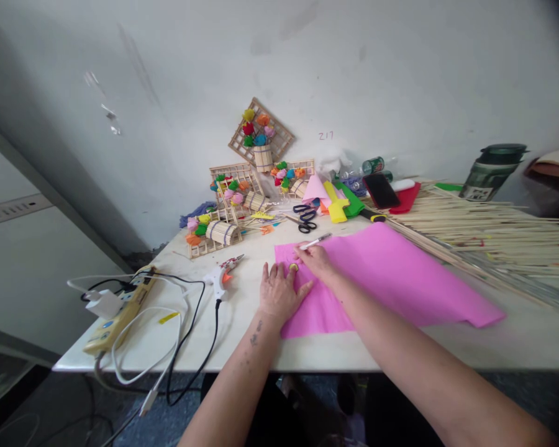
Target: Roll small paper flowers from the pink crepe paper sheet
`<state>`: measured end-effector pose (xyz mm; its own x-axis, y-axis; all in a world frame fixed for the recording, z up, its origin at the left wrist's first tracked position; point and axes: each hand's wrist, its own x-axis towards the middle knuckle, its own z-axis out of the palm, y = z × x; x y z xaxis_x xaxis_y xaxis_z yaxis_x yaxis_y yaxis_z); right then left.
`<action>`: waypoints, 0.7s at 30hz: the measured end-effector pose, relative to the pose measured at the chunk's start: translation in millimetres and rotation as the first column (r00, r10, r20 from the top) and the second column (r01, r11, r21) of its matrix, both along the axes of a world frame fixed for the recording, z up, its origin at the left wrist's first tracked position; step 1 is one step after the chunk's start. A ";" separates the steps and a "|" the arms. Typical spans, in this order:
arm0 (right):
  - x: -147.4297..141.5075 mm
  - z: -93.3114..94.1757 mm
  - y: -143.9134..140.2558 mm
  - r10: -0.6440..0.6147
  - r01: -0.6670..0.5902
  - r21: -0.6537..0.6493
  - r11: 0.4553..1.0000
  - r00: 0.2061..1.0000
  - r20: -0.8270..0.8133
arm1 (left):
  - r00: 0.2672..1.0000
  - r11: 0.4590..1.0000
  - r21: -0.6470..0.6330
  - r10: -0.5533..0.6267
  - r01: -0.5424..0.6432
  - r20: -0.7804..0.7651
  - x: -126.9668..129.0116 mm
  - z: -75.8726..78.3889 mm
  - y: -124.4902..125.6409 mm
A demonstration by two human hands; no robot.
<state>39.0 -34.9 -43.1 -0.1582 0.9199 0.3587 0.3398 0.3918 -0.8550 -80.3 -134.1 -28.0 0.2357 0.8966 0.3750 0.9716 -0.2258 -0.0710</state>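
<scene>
A large pink sheet, fabric or crepe paper, lies across the middle of the table. My left hand rests flat on its left edge with the fingers spread. By those fingertips sits a small round yellow-green piece. My right hand is closed round a white pen, its lower end over the sheet just beyond that round piece. Faint curved marks show on the pink near the pen. Whether the tip touches the sheet I cannot tell.
A white glue gun and a power strip with loose cables lie left. Behind are scissors, lattice panels with colourful flowers, yellow cut material and a phone. Thin sticks and a bottle stand right.
</scene>
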 end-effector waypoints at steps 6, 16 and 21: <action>0.2 2.0 -5.3 0.057 -0.069 0.095 0.993 0.991 0.125 | 0.999 0.998 -0.045 0.032 -0.032 -0.015 2.3 -0.6 -0.7; -5.3 9.6 -12.4 0.081 -0.110 0.061 0.992 0.929 0.361 | 0.998 0.995 -0.082 0.048 -0.051 -0.043 5.3 0.8 -4.2; -7.9 12.4 -16.1 0.026 -0.054 0.050 0.997 0.896 0.443 | 0.998 0.996 -0.073 0.052 -0.055 -0.043 6.1 -1.0 -3.2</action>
<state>31.1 -51.1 -30.7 -0.3492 0.8888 0.2968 0.6602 0.4581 -0.5952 -74.2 -137.3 -29.0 0.2001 0.9332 0.2983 0.9791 -0.1794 -0.0956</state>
